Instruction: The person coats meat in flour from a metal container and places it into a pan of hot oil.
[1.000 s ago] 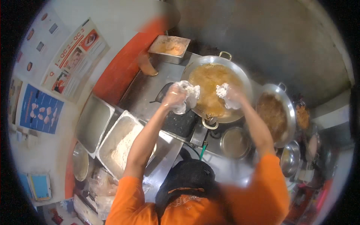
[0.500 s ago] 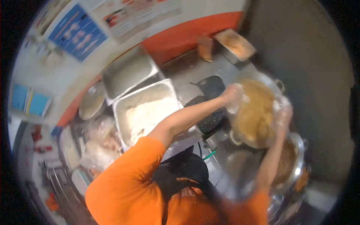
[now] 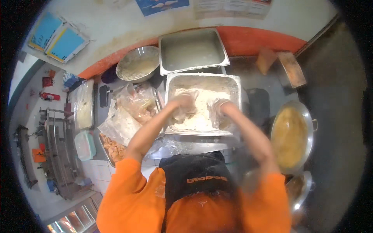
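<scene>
Both my hands are down in a deep rectangular metal pan (image 3: 237, 87) that holds white flour (image 3: 203, 116). My left hand (image 3: 185, 105) is over the flour in the pan's left half, smeared by motion. Toward the right wall is my right hand (image 3: 221, 110), its fingers pointing down into the flour and partly hidden. Both hands look whitish, as if coated or in thin clear gloves; I cannot tell which. Whether either hand holds anything does not show.
Behind the flour pan stands a metal pan of cloudy liquid (image 3: 194, 52), beside a metal bowl (image 3: 138, 64). Clear plastic bags (image 3: 132, 105) and a tray of orange-brown pieces (image 3: 112, 147) lie left. A large handled pan (image 3: 309, 136) with yellow-brown contents stands right.
My hands have left the large handled pan on the right and are now in the flour pan. The view has swung left with them.
</scene>
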Action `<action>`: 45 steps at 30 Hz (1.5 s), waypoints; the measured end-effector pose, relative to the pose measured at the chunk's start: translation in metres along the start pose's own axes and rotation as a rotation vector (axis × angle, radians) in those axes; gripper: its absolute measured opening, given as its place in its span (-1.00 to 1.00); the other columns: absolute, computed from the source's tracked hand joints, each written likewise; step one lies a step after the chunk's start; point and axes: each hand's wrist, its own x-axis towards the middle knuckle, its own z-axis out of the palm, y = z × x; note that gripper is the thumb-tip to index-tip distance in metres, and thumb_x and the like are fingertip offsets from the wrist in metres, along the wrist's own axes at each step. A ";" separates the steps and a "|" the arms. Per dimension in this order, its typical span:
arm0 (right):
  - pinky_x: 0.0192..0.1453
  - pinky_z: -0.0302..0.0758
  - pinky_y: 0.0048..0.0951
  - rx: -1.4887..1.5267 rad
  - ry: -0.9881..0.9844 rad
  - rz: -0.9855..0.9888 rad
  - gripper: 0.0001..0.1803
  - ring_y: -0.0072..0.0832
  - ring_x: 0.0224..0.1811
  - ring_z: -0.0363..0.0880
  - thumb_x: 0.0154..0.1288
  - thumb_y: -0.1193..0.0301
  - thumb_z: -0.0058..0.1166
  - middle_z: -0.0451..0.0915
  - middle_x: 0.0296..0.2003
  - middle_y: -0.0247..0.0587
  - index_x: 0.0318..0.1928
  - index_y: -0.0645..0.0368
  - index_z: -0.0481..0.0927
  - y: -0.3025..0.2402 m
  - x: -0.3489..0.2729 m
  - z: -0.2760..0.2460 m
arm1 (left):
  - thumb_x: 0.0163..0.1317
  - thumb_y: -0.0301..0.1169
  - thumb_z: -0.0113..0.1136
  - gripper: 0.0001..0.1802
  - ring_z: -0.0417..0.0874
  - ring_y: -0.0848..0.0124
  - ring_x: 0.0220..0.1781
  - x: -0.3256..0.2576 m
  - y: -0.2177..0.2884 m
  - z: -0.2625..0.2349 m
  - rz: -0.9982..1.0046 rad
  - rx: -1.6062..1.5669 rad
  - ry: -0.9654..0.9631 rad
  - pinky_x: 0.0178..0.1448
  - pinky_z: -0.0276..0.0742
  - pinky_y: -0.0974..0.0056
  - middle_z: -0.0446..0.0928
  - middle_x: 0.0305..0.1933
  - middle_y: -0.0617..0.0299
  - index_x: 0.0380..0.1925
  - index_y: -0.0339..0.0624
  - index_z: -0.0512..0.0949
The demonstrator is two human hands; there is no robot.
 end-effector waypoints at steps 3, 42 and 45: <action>-0.24 0.54 -0.24 -0.145 -0.038 -0.053 -0.77 -0.11 -0.31 0.61 -0.06 0.38 0.06 0.62 -0.42 0.02 -0.36 0.21 0.64 -0.039 0.017 0.028 | 0.00 -0.21 0.10 -0.65 0.60 0.03 -0.37 0.003 -0.023 0.022 -0.008 0.127 0.187 -0.20 0.49 0.06 0.56 -0.39 -0.14 -0.43 -0.33 0.59; -0.03 0.50 -0.28 0.016 0.283 0.349 -0.70 -0.18 -0.08 0.57 0.16 0.28 -0.05 0.61 -0.23 0.03 -0.29 0.25 0.61 -0.086 0.064 -0.024 | 0.21 -0.18 -0.06 -0.54 0.49 -0.05 -0.44 -0.077 -0.061 -0.045 -0.102 -0.401 0.618 -0.29 0.36 0.03 0.49 -0.48 -0.24 -0.53 -0.45 0.51; -0.06 0.52 -0.29 0.053 0.422 0.452 -0.76 -0.22 -0.12 0.59 0.15 0.35 -0.07 0.62 -0.29 0.00 -0.35 0.22 0.62 -0.048 0.068 0.002 | 0.23 -0.18 -0.11 -0.53 0.52 -0.08 -0.41 -0.068 -0.029 -0.059 -0.070 -0.185 0.477 -0.25 0.39 0.01 0.49 -0.49 -0.23 -0.57 -0.40 0.54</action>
